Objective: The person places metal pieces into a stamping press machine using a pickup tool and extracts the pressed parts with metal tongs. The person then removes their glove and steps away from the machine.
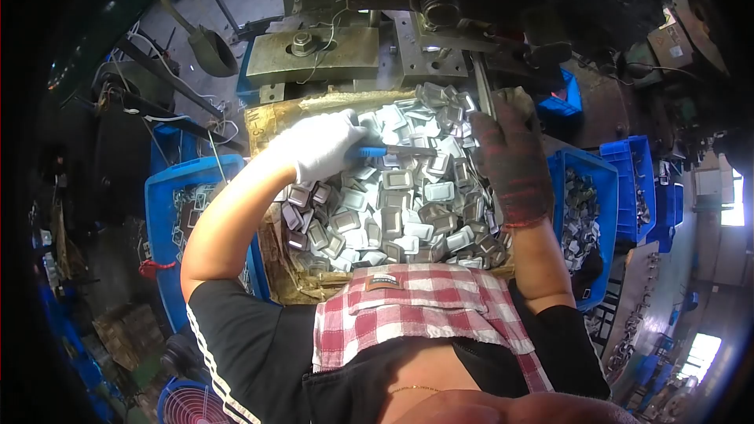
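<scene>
My left hand (330,145), in a white glove, is closed round the blue handle of a slim tool (372,151). Its thin dark shaft points right over a heap of small rectangular metal pieces (397,200), some shiny and some dull grey. At the right edge of the heap is my right hand (510,161), in a dark red and black glove. Its fingers are bent beside the lower end of a long narrow metal strip (482,86). What lies between those fingers is hidden. The heap sits in a worn, brownish tray (271,118) before my chest.
Machine blocks with a bolted metal plate (314,55) stand just beyond the tray, under a dark overhead machine part with a large screw (437,8). Blue bins of metal parts flank me, one on the left (157,212) and one on the right (603,228). A fan (192,407) is at lower left.
</scene>
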